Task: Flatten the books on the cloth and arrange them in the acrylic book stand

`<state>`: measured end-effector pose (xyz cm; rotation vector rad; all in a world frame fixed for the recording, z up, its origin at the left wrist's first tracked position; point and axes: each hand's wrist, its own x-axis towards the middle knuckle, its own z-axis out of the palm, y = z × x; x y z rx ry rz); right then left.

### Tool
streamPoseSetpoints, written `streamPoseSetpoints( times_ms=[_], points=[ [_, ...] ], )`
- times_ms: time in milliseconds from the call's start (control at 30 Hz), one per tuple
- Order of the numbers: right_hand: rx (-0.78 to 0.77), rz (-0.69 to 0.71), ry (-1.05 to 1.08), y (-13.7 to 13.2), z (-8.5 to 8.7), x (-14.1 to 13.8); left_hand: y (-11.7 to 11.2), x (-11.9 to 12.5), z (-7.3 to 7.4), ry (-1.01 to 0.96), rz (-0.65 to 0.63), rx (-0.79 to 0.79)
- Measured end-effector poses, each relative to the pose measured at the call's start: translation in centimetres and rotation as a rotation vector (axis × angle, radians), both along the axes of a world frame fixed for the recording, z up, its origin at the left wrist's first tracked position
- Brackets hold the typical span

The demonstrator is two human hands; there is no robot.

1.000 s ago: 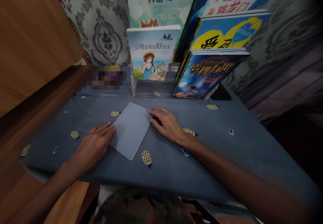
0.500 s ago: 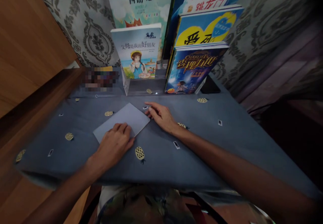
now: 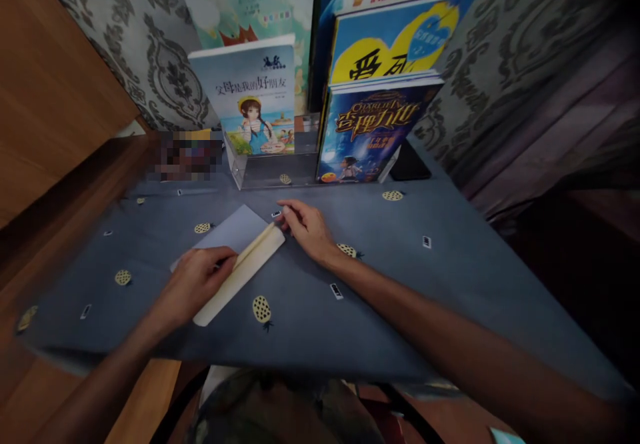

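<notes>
1. On the blue-grey tablecloth lies a thin booklet, grey-blue, its cream side partly showing.
2. Left hand rests over it, thumb and forefinger near the cream part; whether they pinch, I cannot tell.
3. Right hand, fingers bent, is at its far right corner; grip unclear.
4. Beyond, a clear stand holds upright books.

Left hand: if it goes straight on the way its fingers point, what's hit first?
The cream flap of the grey booklet, which the left hand appears to touch. Beyond that, the right hand looks next, though depth is unclear.
</notes>
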<state>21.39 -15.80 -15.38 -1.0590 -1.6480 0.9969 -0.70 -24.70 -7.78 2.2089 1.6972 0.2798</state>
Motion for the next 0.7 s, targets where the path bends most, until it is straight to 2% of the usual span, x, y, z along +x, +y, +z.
streamPoseSetpoints(
  times_ms=[133,333,433,567,633,700],
  points=[
    [0.004,-0.011,0.020,0.1,-0.1,0.0,0.1,0.3,0.5,-0.052,0.035,-0.057],
    [0.036,0.013,-0.025,-0.3,-0.2,-0.1,-1.4,0.3,-0.8,-0.029,-0.002,0.065],
    [0.087,0.046,-0.090,-0.8,0.0,-0.1,-2.0,-2.0,-1.4,0.020,-0.022,0.136],
    [0.181,0.061,-0.286,-2.1,0.5,-0.2,-2.3,-7.3,-2.1,0.189,0.037,0.241],
    [0.221,0.011,-0.391,-3.0,0.5,-0.4,-2.5,-9.5,-2.6,0.203,-0.014,0.222],
    [0.247,-0.035,-0.456,-3.9,0.4,-0.6,-2.9,-10.7,-3.0,0.223,-0.081,0.215]
  ],
)
